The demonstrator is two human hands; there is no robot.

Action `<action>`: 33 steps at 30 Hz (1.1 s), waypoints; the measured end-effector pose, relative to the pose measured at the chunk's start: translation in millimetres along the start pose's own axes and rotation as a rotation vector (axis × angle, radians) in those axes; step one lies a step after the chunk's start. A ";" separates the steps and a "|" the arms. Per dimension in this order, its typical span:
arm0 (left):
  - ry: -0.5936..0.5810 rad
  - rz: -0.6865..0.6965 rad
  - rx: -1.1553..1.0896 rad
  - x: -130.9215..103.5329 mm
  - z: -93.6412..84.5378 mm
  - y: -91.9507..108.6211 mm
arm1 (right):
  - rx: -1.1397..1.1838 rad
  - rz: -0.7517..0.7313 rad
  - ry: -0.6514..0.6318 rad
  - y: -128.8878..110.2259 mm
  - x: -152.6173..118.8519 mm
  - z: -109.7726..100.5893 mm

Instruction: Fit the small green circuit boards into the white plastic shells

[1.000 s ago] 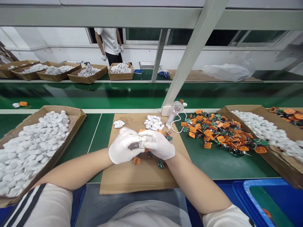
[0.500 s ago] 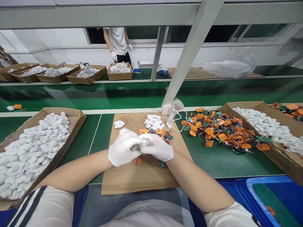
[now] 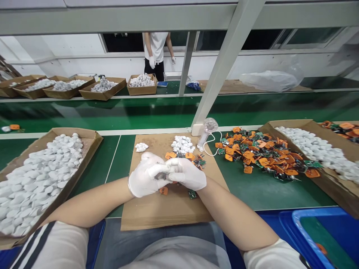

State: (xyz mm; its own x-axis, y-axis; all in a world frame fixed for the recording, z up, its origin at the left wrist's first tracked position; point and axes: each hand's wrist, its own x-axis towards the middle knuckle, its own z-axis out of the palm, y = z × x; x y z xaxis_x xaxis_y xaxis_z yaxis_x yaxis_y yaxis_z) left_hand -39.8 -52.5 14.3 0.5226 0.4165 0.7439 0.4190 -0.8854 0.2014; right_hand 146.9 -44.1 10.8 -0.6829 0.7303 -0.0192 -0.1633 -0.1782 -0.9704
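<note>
My left hand (image 3: pixel 147 175) and my right hand (image 3: pixel 188 174), both in white gloves, meet above a cardboard sheet (image 3: pixel 165 215). The fingers of each are closed and pressed together at the tips. Whatever lies between them is too small and covered to make out. Just behind them sit a small heap of white plastic pieces (image 3: pixel 182 144) and a cluster of orange pieces with green circuit boards (image 3: pixel 200 162). A smaller group of white pieces (image 3: pixel 141 147) lies to the left. One orange piece (image 3: pixel 163 191) and a green board (image 3: pixel 192 194) show below the hands.
A carton of white pieces (image 3: pixel 42 175) stands left, another carton (image 3: pixel 297 179) right. Beside the latter spreads a pile of orange pieces and boards (image 3: pixel 260 153). A clear handheld fan (image 3: pixel 209 129) stands near the metal post (image 3: pixel 215 78). A co-worker (image 3: pixel 157 48) stands behind the conveyor (image 3: pixel 126 116).
My hands stay together in nearly the same place, with slight finger movement. The co-worker at the back has moved right. The orange and white pieces on the conveyor have shifted left.
</note>
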 end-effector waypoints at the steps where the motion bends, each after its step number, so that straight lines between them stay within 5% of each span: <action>1: -0.001 -0.012 0.010 0.1 -0.3 1.0 | 0.010 0.001 -0.008 0.3 0.0 -0.1; 7: 0.029 -0.071 0.034 -2.4 -1.1 0.8 | 0.086 -0.014 -0.040 2.7 -0.9 1.3; 14: 0.221 -0.027 -0.035 -6.6 7.1 1.2 | 0.102 -0.052 -0.043 4.8 3.5 3.1; 16: 0.179 -0.044 -0.032 -4.5 5.7 5.2 | 0.121 -0.060 -0.055 2.8 2.9 3.1; 22: -0.214 -0.176 0.035 -2.2 -0.8 8.0 | -0.067 0.034 -0.060 -8.8 -1.2 0.1; 28: -0.154 -0.178 -0.009 -3.7 4.5 6.7 | -0.226 0.037 -0.004 -12.2 -1.6 2.2; 33: -0.086 -0.116 -0.086 -3.1 6.9 7.0 | -0.264 0.010 -0.085 -7.9 0.4 3.8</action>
State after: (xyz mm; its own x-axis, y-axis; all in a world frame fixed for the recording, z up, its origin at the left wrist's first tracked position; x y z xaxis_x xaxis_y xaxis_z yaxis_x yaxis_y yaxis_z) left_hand -33.3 -58.6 9.0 0.5378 0.5294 0.6562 0.4165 -0.8435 0.3392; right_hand 145.2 -44.9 19.3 -0.7424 0.6697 -0.0199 0.0277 0.0010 -0.9996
